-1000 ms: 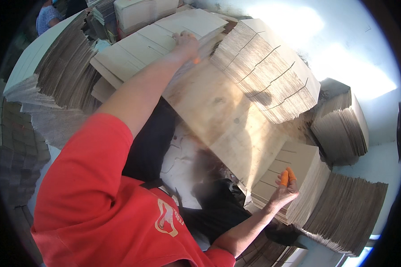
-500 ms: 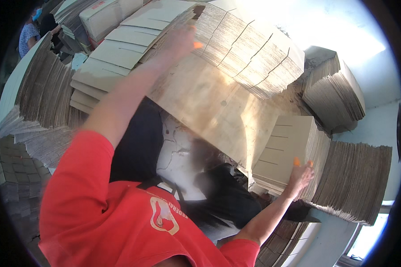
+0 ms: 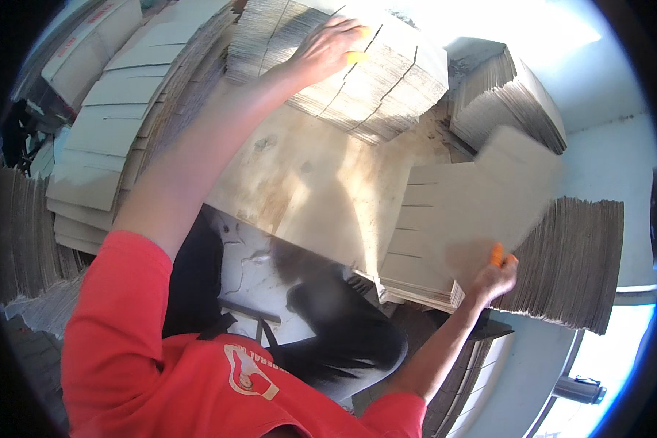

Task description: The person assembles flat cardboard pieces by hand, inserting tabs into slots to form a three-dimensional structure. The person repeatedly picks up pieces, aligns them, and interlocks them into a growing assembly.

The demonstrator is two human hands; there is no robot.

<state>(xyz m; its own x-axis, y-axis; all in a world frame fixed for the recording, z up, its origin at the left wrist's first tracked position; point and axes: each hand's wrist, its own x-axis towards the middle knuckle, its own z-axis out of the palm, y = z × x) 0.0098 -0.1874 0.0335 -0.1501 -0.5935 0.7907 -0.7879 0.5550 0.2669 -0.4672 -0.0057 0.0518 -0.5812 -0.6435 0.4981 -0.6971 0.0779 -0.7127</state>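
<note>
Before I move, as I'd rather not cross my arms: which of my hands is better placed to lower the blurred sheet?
Right, probably: your right hand appears to hold the blurred sheet by its near end. Your left hand is well away, at the tall stack, fingers apart.

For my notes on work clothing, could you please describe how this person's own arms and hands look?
Short red sleeves leave both forearms bare. The left hand and the right hand each wear small orange finger covers, yellower-looking on the left in the bright light.
</note>
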